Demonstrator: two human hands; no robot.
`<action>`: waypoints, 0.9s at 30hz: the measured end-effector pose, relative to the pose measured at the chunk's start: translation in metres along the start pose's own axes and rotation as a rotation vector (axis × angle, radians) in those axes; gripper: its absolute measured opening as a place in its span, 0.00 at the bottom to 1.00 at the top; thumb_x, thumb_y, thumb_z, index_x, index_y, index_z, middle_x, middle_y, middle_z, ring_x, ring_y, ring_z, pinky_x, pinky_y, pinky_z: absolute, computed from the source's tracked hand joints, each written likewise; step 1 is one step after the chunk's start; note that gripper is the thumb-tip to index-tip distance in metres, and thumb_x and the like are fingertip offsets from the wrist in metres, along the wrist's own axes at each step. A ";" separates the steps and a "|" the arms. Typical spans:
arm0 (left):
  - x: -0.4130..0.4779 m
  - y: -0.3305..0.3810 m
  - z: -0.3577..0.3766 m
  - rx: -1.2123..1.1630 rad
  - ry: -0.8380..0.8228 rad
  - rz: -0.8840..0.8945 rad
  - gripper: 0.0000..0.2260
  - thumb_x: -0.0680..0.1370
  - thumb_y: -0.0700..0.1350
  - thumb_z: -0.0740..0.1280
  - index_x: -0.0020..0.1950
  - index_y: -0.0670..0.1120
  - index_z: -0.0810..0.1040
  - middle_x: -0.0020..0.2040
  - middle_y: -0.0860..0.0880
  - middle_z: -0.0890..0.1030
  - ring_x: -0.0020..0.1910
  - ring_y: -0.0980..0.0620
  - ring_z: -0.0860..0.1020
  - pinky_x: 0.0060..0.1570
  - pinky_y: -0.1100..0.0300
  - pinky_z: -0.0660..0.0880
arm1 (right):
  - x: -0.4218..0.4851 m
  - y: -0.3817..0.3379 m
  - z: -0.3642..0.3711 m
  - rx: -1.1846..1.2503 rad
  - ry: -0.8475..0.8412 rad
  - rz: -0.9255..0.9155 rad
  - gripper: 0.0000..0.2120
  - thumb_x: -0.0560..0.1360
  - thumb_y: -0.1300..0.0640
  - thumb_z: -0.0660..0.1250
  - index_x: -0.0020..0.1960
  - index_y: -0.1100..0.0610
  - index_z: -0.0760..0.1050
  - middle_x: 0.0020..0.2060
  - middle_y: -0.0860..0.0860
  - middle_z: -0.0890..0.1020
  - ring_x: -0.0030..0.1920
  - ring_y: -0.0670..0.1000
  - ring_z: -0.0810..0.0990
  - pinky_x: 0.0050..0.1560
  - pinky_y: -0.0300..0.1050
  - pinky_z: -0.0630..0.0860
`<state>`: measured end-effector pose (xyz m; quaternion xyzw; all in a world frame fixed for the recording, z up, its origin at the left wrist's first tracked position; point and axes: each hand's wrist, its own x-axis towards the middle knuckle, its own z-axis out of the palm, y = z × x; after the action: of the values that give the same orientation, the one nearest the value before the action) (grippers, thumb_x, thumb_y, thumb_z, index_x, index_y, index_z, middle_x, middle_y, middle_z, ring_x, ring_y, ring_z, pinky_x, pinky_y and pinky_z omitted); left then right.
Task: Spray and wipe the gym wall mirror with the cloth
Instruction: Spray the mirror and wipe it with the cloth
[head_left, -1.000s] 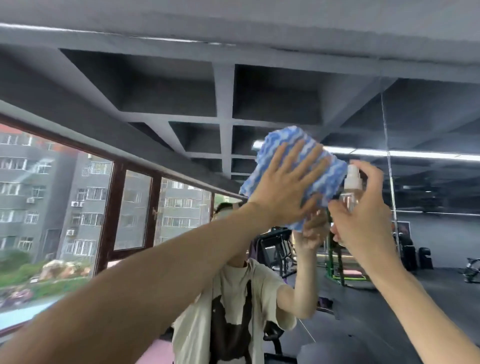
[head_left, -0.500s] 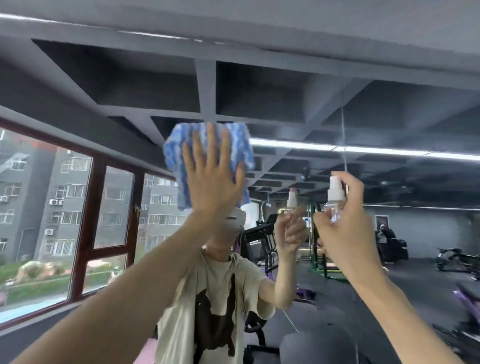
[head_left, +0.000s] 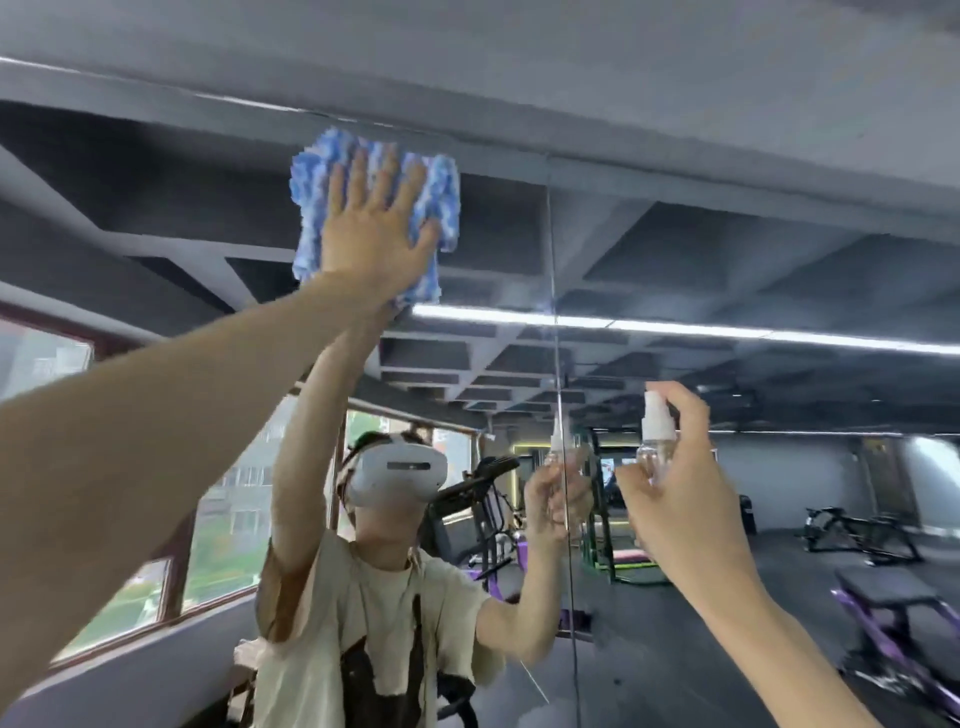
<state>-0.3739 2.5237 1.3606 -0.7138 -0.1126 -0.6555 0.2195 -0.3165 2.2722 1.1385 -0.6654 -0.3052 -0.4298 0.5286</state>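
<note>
- Left hand (head_left: 371, 228): raised high with the arm extended. Fingers are straight and spread, and the palm presses flat against the fluffy blue-and-white cloth (head_left: 441, 192). No finger curls round the fabric.
- Blue-and-white cloth: held between the left palm and the large wall mirror (head_left: 727, 260), close under the mirror's upper edge. Its edges show on both sides of the hand and above the fingertips, and a lower corner hangs beside the wrist.
- Right hand (head_left: 680, 499): lower and to the right, with fingers curled round a small clear plastic spray bottle with a white pump head (head_left: 655, 431). The index finger arches over the top of the pump.
- Spray bottle: upright, near the glass but apart from it, and well below and to the right of the cloth.
- Wall mirror: fills most of the view. A thin vertical seam (head_left: 553, 312) between panels runs just right of the cloth and left of the bottle.
- Reflection: a person in a white headset (head_left: 397, 475) and a cream T-shirt with a dark print, with both arms raised to match.
- Also reflected: a long ceiling light strip (head_left: 675, 327), a grey coffered ceiling, windows (head_left: 218, 519) at the left, and a purple-framed gym bench (head_left: 893, 613) at the right.
</note>
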 end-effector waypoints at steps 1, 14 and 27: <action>-0.010 0.025 0.007 0.034 -0.006 0.184 0.33 0.77 0.63 0.38 0.80 0.52 0.50 0.80 0.46 0.49 0.78 0.42 0.44 0.75 0.48 0.38 | 0.000 0.004 -0.001 -0.008 0.000 0.007 0.30 0.76 0.67 0.63 0.69 0.42 0.58 0.32 0.55 0.76 0.25 0.51 0.74 0.25 0.48 0.74; -0.044 0.093 0.022 -0.043 -0.033 0.512 0.29 0.80 0.60 0.42 0.79 0.49 0.53 0.79 0.44 0.53 0.78 0.41 0.49 0.76 0.47 0.43 | -0.011 0.031 -0.015 0.003 0.015 0.023 0.29 0.76 0.67 0.63 0.69 0.43 0.59 0.33 0.52 0.75 0.27 0.53 0.74 0.28 0.51 0.76; -0.106 0.088 0.020 -0.032 0.015 0.437 0.27 0.81 0.56 0.51 0.77 0.45 0.62 0.76 0.40 0.62 0.75 0.36 0.59 0.74 0.43 0.52 | -0.084 0.067 -0.009 0.154 -0.011 0.065 0.31 0.76 0.69 0.64 0.63 0.38 0.58 0.32 0.45 0.73 0.26 0.42 0.75 0.26 0.35 0.71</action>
<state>-0.3291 2.4688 1.2404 -0.7196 0.0570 -0.5993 0.3460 -0.2984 2.2504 1.0341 -0.6347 -0.3185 -0.3841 0.5900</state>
